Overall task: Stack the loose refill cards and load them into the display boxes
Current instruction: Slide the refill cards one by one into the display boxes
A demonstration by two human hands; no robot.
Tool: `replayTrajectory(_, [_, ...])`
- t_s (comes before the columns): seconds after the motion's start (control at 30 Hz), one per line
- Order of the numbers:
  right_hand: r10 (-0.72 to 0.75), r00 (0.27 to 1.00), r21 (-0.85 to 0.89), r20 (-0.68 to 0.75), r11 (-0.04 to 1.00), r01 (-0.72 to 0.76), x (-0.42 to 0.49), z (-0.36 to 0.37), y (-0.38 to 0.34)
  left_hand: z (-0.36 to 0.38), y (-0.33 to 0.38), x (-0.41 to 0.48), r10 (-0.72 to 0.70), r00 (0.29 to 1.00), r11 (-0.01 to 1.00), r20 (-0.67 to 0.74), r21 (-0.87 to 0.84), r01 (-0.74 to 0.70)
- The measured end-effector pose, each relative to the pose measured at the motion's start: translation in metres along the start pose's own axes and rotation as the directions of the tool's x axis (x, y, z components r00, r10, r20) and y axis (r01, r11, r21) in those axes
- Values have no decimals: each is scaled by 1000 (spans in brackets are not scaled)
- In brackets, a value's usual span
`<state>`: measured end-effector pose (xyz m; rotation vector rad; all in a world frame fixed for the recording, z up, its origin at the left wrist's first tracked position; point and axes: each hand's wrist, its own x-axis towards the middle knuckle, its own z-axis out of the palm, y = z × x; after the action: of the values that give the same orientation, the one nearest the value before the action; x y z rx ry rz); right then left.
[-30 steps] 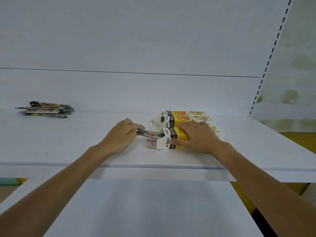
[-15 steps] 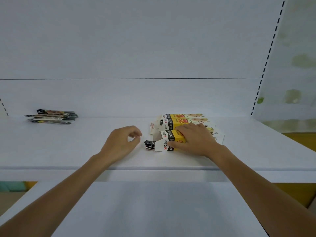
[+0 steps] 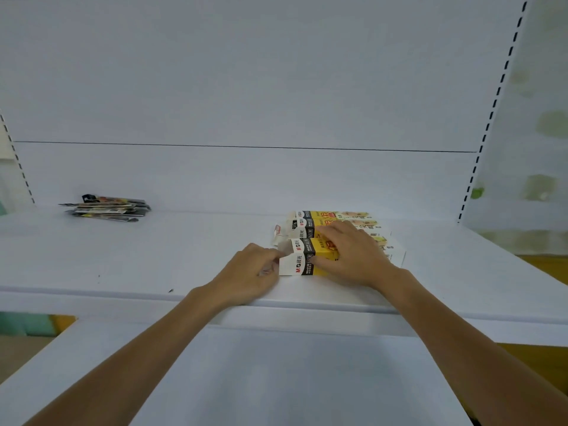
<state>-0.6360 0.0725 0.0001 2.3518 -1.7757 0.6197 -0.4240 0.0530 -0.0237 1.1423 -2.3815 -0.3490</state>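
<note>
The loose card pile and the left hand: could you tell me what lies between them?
Only bare white shelf, seen in the head view, separates the card pile from the left hand.

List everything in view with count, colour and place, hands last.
boxes: at least three, yellow, black and white, side by side on the shelf, right of centre
front box: one of these, nearest, left end flap open
cards: one loose pile, dark and mixed colours, back left of the shelf
shelf: one, white, across the middle
lower shelf: one, white, below it
back panel: white, behind the shelf
uprights: two, white with dark slots, left and right of the panel
left hand: at the front box's open end, touching its flap; grip unclear
right hand: on top of the front box, holding it
</note>
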Motion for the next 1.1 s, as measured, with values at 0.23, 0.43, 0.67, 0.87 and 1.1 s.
replayTrajectory(0.23, [-11, 998, 49, 66, 999, 8, -5, -10, 10, -4, -3, 5, -150, 937, 989, -314, -58, 139])
replayTrajectory(0.43, [31, 999, 253, 42, 967, -41, -1, -10, 14, 2, 8, 11, -102, 990, 974, -100, -211, 79])
replayTrajectory(0.67, [-3, 996, 409, 84, 912, -32, 3, -25, 15, -2, 20, 15, -87, 985, 916, -147, -402, 21])
replayTrajectory(0.87, [-124, 972, 514, 200, 858, 4, 1, -32, 3, 1, 26, 25, -68, 987, 912, -145, -411, 3])
replayTrajectory(1.1, [-118, 960, 374, 253, 927, 16, 5, -17, -1, 12, 29, 27, -62, 992, 933, -110, -361, 18])
